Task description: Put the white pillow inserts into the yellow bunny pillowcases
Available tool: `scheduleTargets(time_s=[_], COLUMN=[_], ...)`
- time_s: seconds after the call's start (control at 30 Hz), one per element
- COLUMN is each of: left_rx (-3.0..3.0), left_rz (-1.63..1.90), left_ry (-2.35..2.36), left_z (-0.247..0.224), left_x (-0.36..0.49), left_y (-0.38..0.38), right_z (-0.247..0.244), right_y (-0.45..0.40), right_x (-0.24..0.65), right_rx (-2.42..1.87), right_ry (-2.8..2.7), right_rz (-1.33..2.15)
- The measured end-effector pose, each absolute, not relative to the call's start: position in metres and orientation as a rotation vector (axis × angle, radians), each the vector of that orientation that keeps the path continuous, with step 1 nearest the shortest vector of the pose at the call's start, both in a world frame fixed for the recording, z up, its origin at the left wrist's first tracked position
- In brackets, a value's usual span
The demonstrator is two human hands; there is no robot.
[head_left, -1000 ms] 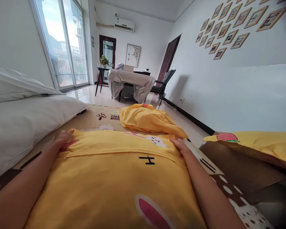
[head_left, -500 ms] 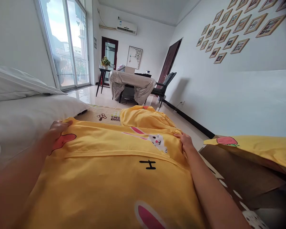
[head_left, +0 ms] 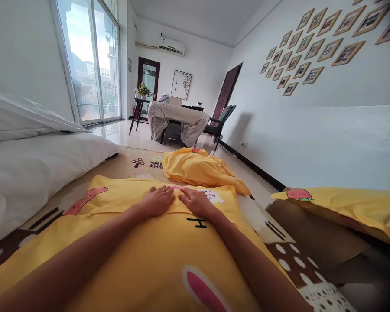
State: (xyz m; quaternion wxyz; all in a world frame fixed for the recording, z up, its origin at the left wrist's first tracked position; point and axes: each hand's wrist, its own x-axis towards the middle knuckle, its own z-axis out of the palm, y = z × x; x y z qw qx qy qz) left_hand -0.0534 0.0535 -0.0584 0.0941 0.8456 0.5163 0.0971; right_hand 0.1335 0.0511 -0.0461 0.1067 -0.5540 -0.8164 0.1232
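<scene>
A yellow printed fabric cover (head_left: 149, 251) with a rabbit, a carrot and a letter H spreads flat in front of me. Near its far edge, my left hand (head_left: 158, 201) lies palm down on the cloth, fingers stretched out. Close beside it on the right, my right hand (head_left: 196, 202) rests flat too, with its fingers spread. A narrow gap separates the two hands. Just beyond the cover's far edge sits a crumpled yellow cloth (head_left: 198, 167).
White pillows (head_left: 52, 160) are piled at the left on a patterned blanket (head_left: 136, 171). Another yellow printed piece (head_left: 351, 206) lies over a brown box (head_left: 315, 227) at the right. Farther back stand a covered table (head_left: 178, 115) and a dark chair (head_left: 219, 123).
Both hands have let go of the far corners and moved inward to the middle, now flat on the cloth. The far edge has dropped down.
</scene>
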Motion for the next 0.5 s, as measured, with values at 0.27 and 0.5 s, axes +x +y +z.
scheduleTargets(time_s=[0.27,0.5], left_rx=[2.363,2.216], left_rz=[0.277,0.383], left_ry=[1.739,1.997], left_z=[-0.078,-0.092], left_x=[-0.122,-0.214], left_y=[0.048,0.012], right_z=[-0.077,-0.098], right_y=[0.050,0.033], right_x=[0.219,0.290], right_rx=[-1.820,-2.005], right_ry=[-2.285,-2.128], right_rz=[0.406,0.235])
